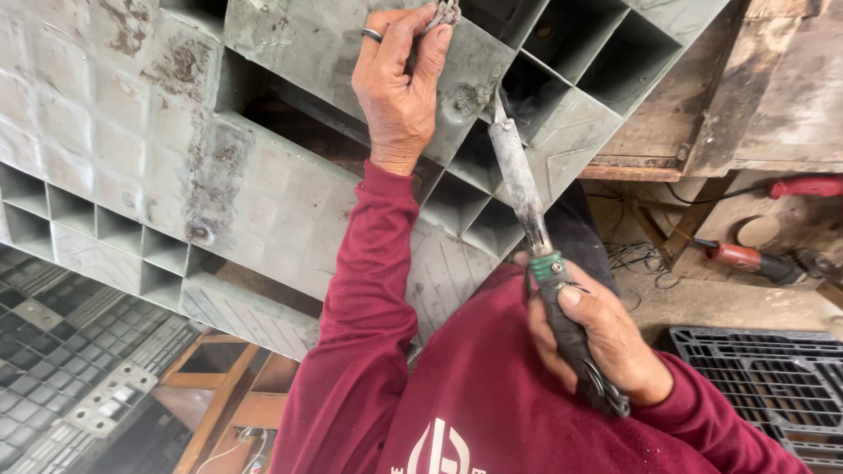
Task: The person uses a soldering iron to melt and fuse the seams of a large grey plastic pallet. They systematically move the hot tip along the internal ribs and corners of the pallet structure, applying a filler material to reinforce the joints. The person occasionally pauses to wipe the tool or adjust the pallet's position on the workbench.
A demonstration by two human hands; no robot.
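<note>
A red power tool [806, 186] and a second one [755, 258] are lying on the floor at right, with a black crate [773, 377] near the lower right corner and wooden frames [215, 395] below. A big grey plastic pallet [176, 158], scuffed and gridded with square cells, is leaning across the view. The left hand [397, 88] is pinching a small piece of metal mesh [446, 12] against a pallet rib. The right hand [597, 338] is wrapping its fingers tight around the black handle of a soldering iron [527, 202], its crusted grey shaft pointing up, tip touching the rib just beside the left fingers.
</note>
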